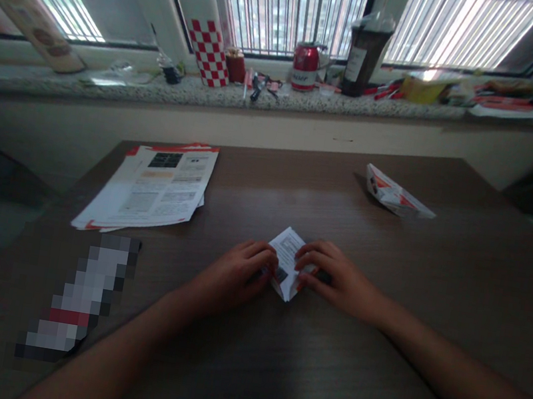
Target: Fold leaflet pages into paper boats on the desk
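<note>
A small folded sheet of printed paper (288, 257) lies on the brown table, its point toward me and orange-red marks along its lower edges. My left hand (248, 271) grips its left side, fingers curled over the edge and the thumb partly hidden. On the opposite side my right hand (330, 274) pinches the right edge between fingers and thumb. Farther back on the right stands a folded paper boat (396, 194) in white, orange and red, apart from both hands.
At the back left lies a stack of printed sheets (167, 187). A pixelated flat object (84, 295) rests beside my left forearm. The windowsill (152, 94) holds a red can (305, 67), a dark drink cup (362, 59) and a tall red-and-white checkered bottle (209, 49).
</note>
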Action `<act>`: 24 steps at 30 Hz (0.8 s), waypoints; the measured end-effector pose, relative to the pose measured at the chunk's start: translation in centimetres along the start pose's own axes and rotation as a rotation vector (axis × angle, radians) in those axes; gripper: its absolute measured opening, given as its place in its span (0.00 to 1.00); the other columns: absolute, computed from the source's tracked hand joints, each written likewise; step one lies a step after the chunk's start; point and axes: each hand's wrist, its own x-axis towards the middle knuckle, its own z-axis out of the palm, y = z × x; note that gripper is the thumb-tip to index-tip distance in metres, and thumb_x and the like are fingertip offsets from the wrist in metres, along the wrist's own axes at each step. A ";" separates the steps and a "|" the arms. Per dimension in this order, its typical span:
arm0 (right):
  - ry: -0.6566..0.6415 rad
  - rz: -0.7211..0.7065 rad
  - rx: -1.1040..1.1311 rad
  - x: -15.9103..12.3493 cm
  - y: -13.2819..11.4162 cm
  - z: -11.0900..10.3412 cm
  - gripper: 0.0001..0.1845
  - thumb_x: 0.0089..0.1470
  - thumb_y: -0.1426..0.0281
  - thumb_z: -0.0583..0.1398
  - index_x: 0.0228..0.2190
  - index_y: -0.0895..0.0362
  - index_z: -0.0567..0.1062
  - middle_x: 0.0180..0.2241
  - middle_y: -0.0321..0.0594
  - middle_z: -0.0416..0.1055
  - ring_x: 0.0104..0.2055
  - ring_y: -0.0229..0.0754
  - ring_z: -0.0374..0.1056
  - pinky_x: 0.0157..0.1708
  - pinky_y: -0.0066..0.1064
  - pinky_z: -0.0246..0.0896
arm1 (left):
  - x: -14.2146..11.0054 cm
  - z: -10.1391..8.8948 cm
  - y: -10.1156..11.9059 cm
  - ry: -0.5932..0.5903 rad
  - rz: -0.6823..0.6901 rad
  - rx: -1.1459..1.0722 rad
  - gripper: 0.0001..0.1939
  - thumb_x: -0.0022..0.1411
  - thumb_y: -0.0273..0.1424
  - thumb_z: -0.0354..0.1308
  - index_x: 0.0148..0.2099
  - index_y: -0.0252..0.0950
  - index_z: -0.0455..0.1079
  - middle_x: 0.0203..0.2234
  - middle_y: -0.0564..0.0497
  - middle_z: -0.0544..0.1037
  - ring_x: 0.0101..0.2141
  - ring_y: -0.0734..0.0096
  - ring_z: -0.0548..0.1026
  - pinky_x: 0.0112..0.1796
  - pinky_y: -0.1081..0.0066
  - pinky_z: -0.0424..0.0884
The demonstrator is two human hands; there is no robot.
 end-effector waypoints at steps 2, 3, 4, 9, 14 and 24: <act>-0.013 0.027 0.023 0.1 -0.3 0.0 0.06 0.67 0.65 0.63 0.44 0.51 0.77 0.49 0.43 0.74 0.54 0.48 0.68 0.55 0.43 0.65 | 0.0 -0.1 0.0 -0.005 -0.007 -0.004 0.09 0.68 0.22 0.57 0.48 0.39 0.69 0.47 0.46 0.76 0.48 0.59 0.74 0.49 0.58 0.73; -0.019 0.034 0.023 0.2 -0.5 0.0 0.06 0.67 0.64 0.63 0.44 0.51 0.77 0.47 0.43 0.75 0.53 0.48 0.68 0.54 0.43 0.65 | 0.0 -0.2 0.1 -0.003 -0.011 -0.005 0.09 0.68 0.22 0.58 0.47 0.39 0.69 0.46 0.46 0.76 0.48 0.59 0.74 0.49 0.58 0.73; -0.027 0.037 0.018 0.2 -0.6 0.0 0.07 0.67 0.63 0.63 0.44 0.50 0.78 0.46 0.42 0.75 0.53 0.48 0.68 0.54 0.43 0.64 | 0.0 -0.2 0.1 0.000 -0.014 -0.006 0.09 0.67 0.22 0.58 0.47 0.39 0.70 0.46 0.46 0.76 0.48 0.59 0.74 0.49 0.58 0.73; -0.046 0.052 -0.022 0.2 -0.9 0.2 0.07 0.66 0.61 0.63 0.42 0.50 0.79 0.44 0.42 0.73 0.52 0.49 0.66 0.53 0.44 0.61 | -0.1 -0.4 0.2 -0.009 -0.004 -0.021 0.11 0.67 0.24 0.61 0.50 0.40 0.71 0.48 0.46 0.76 0.49 0.58 0.75 0.50 0.57 0.74; 0.001 0.096 -0.022 0.2 -0.9 0.5 0.07 0.65 0.62 0.65 0.38 0.52 0.78 0.42 0.41 0.71 0.49 0.48 0.65 0.50 0.41 0.61 | -0.1 -0.3 0.1 -0.007 0.006 -0.027 0.10 0.67 0.26 0.62 0.50 0.40 0.72 0.49 0.44 0.76 0.50 0.57 0.76 0.51 0.55 0.75; 0.037 0.130 -0.106 0.4 -0.8 1.0 0.06 0.60 0.68 0.66 0.37 0.53 0.73 0.39 0.39 0.71 0.45 0.48 0.64 0.47 0.40 0.58 | 0.0 0.3 0.1 0.016 0.031 -0.033 0.10 0.68 0.26 0.62 0.50 0.40 0.71 0.49 0.46 0.77 0.50 0.59 0.76 0.51 0.57 0.75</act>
